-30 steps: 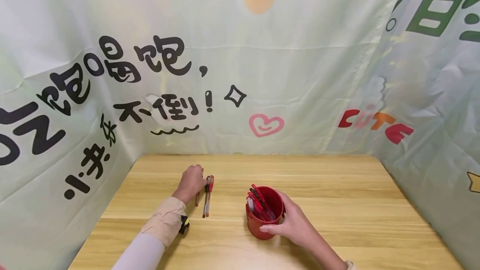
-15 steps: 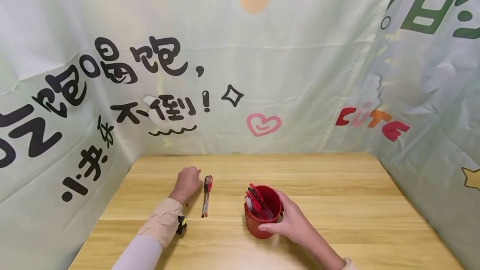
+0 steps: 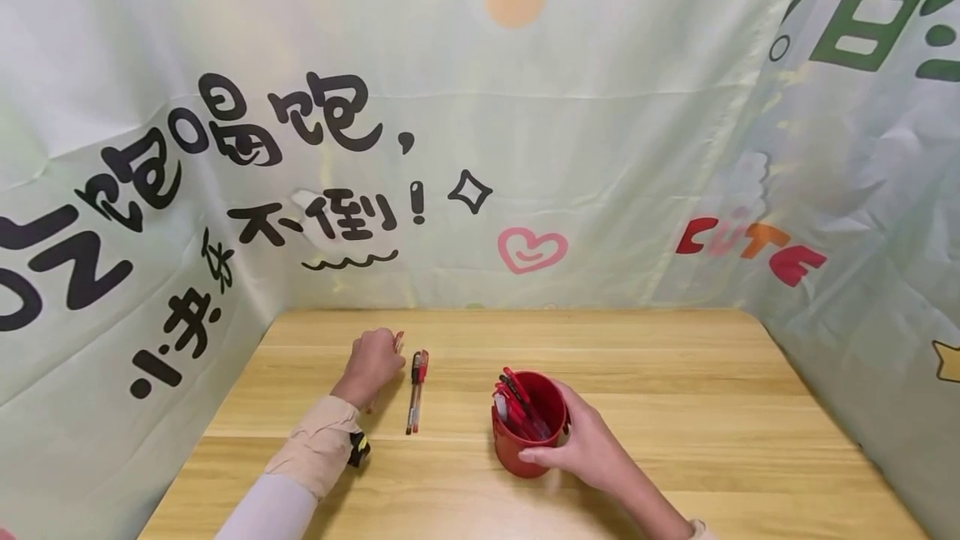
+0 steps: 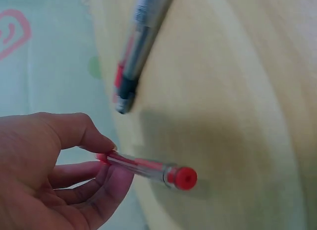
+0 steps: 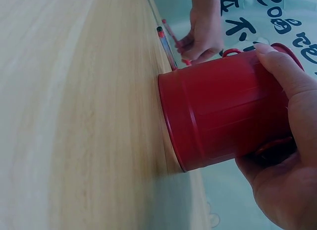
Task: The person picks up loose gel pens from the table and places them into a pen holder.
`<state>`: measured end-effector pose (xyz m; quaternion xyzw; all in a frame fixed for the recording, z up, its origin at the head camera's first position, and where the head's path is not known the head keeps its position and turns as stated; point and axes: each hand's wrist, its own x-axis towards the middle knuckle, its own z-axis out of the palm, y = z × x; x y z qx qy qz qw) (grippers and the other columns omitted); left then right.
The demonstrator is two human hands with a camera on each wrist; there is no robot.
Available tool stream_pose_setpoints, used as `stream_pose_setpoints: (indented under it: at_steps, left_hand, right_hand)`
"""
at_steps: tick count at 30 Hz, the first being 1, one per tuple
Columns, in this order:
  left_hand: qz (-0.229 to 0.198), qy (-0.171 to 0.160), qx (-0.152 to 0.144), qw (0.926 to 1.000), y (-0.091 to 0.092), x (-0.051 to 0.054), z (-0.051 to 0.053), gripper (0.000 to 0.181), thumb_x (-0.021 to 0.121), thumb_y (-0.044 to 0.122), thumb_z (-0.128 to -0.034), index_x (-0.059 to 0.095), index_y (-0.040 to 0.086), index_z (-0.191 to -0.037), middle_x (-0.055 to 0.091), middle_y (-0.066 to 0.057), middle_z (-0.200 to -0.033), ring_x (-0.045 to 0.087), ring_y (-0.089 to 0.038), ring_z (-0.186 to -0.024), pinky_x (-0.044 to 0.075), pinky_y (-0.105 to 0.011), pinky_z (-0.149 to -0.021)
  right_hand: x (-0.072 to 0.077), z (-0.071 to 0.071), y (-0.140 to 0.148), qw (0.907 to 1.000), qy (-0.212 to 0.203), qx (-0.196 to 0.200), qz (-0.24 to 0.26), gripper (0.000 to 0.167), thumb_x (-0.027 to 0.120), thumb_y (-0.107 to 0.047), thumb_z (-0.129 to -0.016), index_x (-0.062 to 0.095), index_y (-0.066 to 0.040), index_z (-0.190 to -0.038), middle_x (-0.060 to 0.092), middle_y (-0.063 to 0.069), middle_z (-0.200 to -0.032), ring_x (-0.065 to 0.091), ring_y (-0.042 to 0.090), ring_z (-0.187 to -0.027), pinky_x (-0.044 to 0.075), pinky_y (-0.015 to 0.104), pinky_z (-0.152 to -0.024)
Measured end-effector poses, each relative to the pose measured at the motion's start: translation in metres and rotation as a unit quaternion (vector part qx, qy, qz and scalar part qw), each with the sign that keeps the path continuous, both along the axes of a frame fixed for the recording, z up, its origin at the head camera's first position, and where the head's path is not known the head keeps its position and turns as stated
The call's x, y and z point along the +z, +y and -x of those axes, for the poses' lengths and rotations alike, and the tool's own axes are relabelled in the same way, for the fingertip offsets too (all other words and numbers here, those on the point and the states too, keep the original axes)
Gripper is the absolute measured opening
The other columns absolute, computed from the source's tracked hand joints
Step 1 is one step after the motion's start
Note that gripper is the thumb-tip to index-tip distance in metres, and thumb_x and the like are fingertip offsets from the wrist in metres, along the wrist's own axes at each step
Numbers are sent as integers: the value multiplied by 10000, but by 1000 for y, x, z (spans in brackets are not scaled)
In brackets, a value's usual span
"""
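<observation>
Left hand (image 3: pixel 369 367): positioned at 10 o'clock from the red bucket (image 3: pixel 517 458); thumb and fingers pinch 1 red gel pen (image 4: pixel 148 166). Right hand (image 3: pixel 588 444): spread wide around the bucket wall, gripping from the 4 o'clock side. The bucket stands upright on the wood-grain table (image 3: pixel 675 423); the loose pens (image 3: pixel 516 407) inside lean toward 10 o'clock. Between left hand and bucket, 2 capped gel pens (image 3: pixel 412 397), 1 black and 1 red, lie side by side.
</observation>
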<state>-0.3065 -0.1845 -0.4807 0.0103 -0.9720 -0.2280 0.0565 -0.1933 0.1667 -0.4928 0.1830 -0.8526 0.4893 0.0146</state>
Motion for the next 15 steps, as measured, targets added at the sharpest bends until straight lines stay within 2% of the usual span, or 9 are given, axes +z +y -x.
stream_pose_setpoints:
  at_steps: [4,7,9,11,13,15]
  left_hand:
    - [-173,201,-80,9996,6,12,-1,345,684,6,-806,432,150,-618,340,45,-562,339,-105,-520,306,-234,-476]
    - [-386,224,-89,9990,12,20,-1,32,668,14,-806,659,43,-798,442,19,-597,371,-101,-525,322,-226,-470]
    - [-504,280,-113,9983,17,25,-3,221,667,22,-811,728,-9,-1021,504,3,-625,390,-94,-519,329,-220,-463]
    - [-601,411,-165,9972,22,31,-5,427,675,29,-812,699,-44,-1232,576,-27,-660,409,-95,-514,337,-221,-453]
    - [-659,568,-274,9958,28,37,-8,432,673,27,-812,700,-38,-1239,611,-36,-670,412,-87,-511,353,-225,-453]
    - [-659,783,-384,9940,35,44,-12,414,679,31,-808,709,-32,-1216,686,-48,-732,469,-86,-557,404,-235,-498]
  right_hand:
    - [1,-1,0,10000,48,2,13,987,971,-496,-640,503,-278,-1482,649,-92,-1393,630,163,-1288,550,347,-1073]
    - [1,0,0,10000,63,12,13,988,969,-496,-641,502,-277,-1484,648,-91,-1395,629,161,-1288,551,346,-1071]
    - [1,0,0,10000,61,14,4,990,968,-501,-641,500,-278,-1485,647,-91,-1397,628,162,-1290,551,348,-1070]
    - [1,0,0,10000,54,18,-2,988,967,-501,-643,500,-277,-1485,647,-87,-1398,628,167,-1291,553,352,-1068]
    - [1,0,-1,10000,27,3,-10,990,968,-502,-642,500,-277,-1484,646,-86,-1398,626,172,-1294,554,357,-1069]
    - [1,0,-1,10000,-10,-11,-14,991,970,-501,-639,500,-278,-1483,645,-87,-1399,624,175,-1298,553,359,-1069]
